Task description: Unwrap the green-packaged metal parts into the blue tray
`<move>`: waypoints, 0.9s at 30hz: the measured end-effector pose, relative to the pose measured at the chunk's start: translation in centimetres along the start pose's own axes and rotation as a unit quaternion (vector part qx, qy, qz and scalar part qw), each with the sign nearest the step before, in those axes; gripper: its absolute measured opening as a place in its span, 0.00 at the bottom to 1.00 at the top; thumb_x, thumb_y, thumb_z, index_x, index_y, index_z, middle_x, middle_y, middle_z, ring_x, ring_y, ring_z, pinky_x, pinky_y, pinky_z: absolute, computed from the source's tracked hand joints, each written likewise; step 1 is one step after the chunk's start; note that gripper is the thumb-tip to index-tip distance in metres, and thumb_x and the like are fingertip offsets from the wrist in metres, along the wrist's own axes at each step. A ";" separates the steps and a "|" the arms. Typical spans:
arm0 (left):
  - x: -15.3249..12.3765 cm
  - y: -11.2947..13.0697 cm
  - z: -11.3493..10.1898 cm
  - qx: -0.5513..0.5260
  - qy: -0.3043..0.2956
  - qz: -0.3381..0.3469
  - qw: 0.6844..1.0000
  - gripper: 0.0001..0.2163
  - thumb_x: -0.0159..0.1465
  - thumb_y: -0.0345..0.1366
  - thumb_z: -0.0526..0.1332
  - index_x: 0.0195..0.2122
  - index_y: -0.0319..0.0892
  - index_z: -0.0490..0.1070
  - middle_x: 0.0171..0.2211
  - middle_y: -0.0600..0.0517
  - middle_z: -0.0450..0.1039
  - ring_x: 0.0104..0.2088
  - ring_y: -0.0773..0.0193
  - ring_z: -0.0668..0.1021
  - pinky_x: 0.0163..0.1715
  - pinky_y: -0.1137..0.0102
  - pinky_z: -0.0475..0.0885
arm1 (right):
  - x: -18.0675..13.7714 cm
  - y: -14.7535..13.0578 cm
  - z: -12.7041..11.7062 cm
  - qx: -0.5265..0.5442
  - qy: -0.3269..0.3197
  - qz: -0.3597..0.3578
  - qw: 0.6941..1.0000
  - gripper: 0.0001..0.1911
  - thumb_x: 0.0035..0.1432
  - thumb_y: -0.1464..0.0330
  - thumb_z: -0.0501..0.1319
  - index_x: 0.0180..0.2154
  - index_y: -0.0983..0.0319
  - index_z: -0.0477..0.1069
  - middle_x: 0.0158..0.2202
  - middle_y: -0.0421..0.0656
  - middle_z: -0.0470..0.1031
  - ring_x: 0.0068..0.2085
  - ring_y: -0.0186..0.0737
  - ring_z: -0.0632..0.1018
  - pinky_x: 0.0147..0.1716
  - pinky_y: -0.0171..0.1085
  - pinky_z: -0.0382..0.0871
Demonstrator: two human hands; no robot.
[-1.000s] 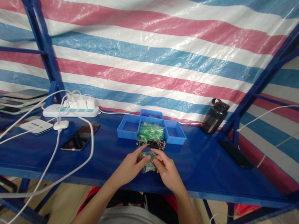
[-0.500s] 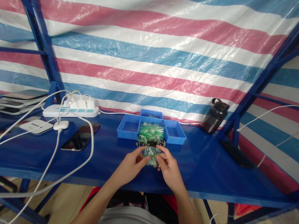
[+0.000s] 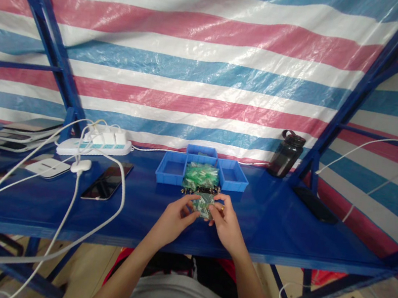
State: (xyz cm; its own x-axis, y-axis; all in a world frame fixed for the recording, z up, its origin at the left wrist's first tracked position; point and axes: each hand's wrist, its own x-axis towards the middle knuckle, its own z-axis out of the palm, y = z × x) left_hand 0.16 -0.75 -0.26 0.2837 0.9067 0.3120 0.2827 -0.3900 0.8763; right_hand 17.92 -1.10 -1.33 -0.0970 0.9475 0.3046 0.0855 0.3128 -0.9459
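Between both hands is a small clear plastic bag with pale, thin pieces inside, too small to name. My left hand pinches its left side between thumb and fingers. On the right edge, my right hand grips it with bent fingers; a ring shows on one finger. Just beyond the bag lies a row of small dark and brassy parts. Behind them a blue bin holds a heap of greenish clear bags.
Blue bins stand at the left, right and back of the heap. A phone, a power strip and looping white cables occupy the left. A dark bottle and a black flat object are at right.
The bag has turned slightly and its top has shifted in my fingers. My right fingers have bent and moved a little along its edge. The bins and other things stay put.
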 end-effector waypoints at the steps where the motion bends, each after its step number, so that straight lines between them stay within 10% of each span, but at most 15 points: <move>1: 0.0 0.1 0.0 0.003 -0.010 -0.002 1.000 0.17 0.59 0.40 0.61 0.50 0.42 0.69 0.32 0.54 0.68 0.25 0.70 0.69 0.27 0.75 0.67 | 0.0 0.0 0.0 -0.001 0.008 -0.002 1.000 0.14 0.61 0.59 0.55 0.45 0.58 0.56 0.25 0.35 0.70 0.24 0.35 0.73 0.24 0.33 0.67; 27: -0.1 -0.2 -0.2 -0.006 0.025 0.009 1.000 0.07 0.64 0.38 0.55 0.38 0.41 0.69 0.23 0.57 0.63 0.24 0.69 0.68 0.26 0.76 0.62 | -0.2 0.1 -0.1 -0.136 -0.049 -0.023 0.989 0.17 0.50 0.67 0.66 0.43 0.59 0.69 0.35 0.39 0.73 0.31 0.36 0.72 0.32 0.34 0.67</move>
State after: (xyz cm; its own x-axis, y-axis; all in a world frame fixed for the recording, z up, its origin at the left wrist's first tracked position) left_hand -0.04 -0.73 -0.37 0.2420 0.9063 0.3463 0.2665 -0.4053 0.8745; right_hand 18.01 -1.22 -1.52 -0.2007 0.9253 0.3216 0.3410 0.3738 -0.8626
